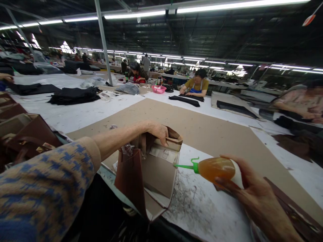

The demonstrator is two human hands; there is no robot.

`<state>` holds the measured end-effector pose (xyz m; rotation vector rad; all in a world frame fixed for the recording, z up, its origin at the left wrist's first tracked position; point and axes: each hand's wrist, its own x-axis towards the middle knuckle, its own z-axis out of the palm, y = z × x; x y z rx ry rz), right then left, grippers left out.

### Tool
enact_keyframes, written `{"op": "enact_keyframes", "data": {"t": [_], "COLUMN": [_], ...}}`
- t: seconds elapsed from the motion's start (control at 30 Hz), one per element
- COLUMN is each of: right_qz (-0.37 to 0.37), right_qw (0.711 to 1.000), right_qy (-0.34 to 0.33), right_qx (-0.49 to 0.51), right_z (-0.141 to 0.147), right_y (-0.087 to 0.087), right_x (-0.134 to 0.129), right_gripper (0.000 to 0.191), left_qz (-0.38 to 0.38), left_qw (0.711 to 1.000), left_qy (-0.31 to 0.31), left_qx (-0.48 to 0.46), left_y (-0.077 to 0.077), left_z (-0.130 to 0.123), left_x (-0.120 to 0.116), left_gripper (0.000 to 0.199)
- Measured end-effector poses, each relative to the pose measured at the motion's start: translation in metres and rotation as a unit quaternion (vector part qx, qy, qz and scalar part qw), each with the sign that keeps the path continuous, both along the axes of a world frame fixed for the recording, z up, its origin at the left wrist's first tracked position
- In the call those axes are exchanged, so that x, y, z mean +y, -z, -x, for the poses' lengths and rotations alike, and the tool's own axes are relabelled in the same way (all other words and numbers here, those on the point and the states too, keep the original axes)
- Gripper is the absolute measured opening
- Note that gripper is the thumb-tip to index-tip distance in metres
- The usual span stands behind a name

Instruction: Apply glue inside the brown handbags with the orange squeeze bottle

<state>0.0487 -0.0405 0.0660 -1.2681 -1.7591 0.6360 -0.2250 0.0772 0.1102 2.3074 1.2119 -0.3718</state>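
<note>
An open brown handbag point(130, 178) lies at the near table edge, its beige inside facing me. My left hand point(158, 131) reaches over its far end, fingers bent down and closed on the bag's upper edge. In my right hand point(242, 181) is a squeeze bottle point(217, 169) of amber liquid, held sideways with fingers and thumb wrapped round it. Its green nozzle points left, the tip at the bag's right edge; whether it touches cannot be made out.
More brown bags point(30, 134) stand at the left. A beige board point(202, 131) covers the table middle. Black fabric stacks point(74, 95) and a pink basket point(158, 89) lie farther back. A brown piece point(292, 205) is at the near right. Several people work around the tables.
</note>
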Motion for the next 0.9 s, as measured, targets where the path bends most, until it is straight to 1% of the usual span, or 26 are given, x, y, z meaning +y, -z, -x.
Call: {"op": "enact_keyframes", "data": {"t": [0.07,0.23,0.33,0.4,0.47,0.53,0.67,0.73,0.8,0.9], "right_qz": [0.031,0.004,-0.031,-0.071,-0.107,-0.12,-0.078,-0.046,-0.005,0.059], "right_qw": [0.999,0.999,0.996,0.992,0.987,0.983,0.985,0.987,0.988,0.99], "right_qy": [-0.013,-0.014,-0.049,-0.075,-0.084,-0.086,-0.088,-0.088,-0.086,-0.074], "right_qx": [0.004,-0.035,-0.071,-0.079,-0.09,-0.109,-0.127,-0.127,-0.126,-0.103], "right_z": [-0.004,-0.012,-0.016,-0.018,-0.019,-0.02,-0.024,-0.026,-0.029,-0.034], "right_y": [0.0,0.005,0.007,0.008,0.011,0.015,0.025,0.029,0.031,0.035], "right_x": [-0.005,-0.014,-0.018,-0.021,-0.025,-0.029,-0.038,-0.039,-0.037,-0.028], "right_gripper": [0.05,0.05,0.043,0.037,0.035,0.035,0.038,0.041,0.041,0.044], "left_qz": [-0.006,-0.003,-0.009,-0.014,-0.019,-0.02,-0.013,-0.02,-0.039,-0.073], "left_qw": [1.0,1.0,1.0,1.0,1.0,0.999,1.0,0.999,0.998,0.995], "left_qy": [0.004,0.0,-0.007,-0.009,-0.009,-0.011,-0.017,-0.024,-0.027,-0.033], "left_qx": [0.008,0.005,0.01,0.019,0.022,0.023,0.016,0.021,0.033,0.052], "left_y": [-0.001,-0.003,-0.004,-0.005,-0.005,-0.005,-0.005,-0.007,-0.014,-0.031], "left_z": [-0.001,-0.004,-0.006,-0.008,-0.009,-0.009,-0.01,-0.013,-0.015,-0.015], "left_x": [-0.001,-0.005,-0.008,-0.009,-0.01,-0.011,-0.015,-0.019,-0.025,-0.032], "left_gripper": [0.033,0.033,0.029,0.026,0.025,0.025,0.025,0.026,0.027,0.028]}}
